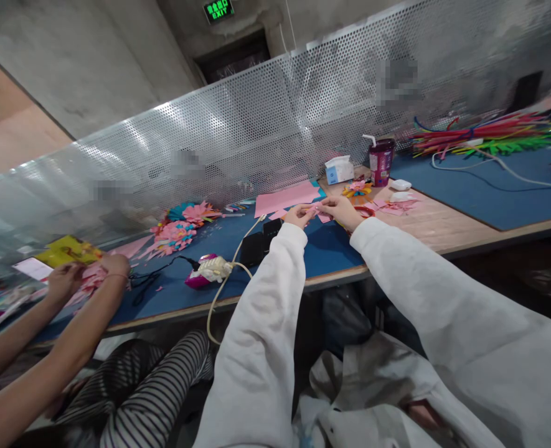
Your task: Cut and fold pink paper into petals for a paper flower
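Observation:
Between my two hands is a small piece of pink paper [317, 208], pinched at both sides just above the table. The fingers of my left hand [299, 215] close on its left side. From the right, my right hand [341, 211] grips it with thumb and fingertips. Behind my hands lies a large pink paper sheet [284, 200]. Red-handled scissors [367, 212], partly covered, rest beside my right hand. A yellow and pink paper flower [357, 188] sits just beyond it.
A power strip [210, 269] with a cable and a black box [253, 249] lie left of my hands. Finished-looking paper flowers [175, 236] are farther left, near a co-worker's hands [114, 264]. A purple cup [380, 163], a tissue pack [339, 170] and colourful pipe cleaners [480, 134] stand or lie rightward.

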{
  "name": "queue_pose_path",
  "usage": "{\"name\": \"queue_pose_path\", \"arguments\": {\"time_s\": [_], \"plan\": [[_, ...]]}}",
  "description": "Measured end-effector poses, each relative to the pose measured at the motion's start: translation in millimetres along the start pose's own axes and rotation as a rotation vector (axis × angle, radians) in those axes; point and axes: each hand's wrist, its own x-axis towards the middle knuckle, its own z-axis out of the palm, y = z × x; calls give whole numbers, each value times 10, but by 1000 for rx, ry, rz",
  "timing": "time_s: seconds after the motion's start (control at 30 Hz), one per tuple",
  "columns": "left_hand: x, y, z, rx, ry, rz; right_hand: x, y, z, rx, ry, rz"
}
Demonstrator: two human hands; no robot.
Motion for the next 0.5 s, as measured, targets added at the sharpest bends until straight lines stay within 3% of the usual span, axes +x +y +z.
{"name": "queue_pose_path", "arguments": {"time_s": [0.5], "plan": [[28,-31,3,-5,4,7,-8,-16,8,-15,12,-3]]}}
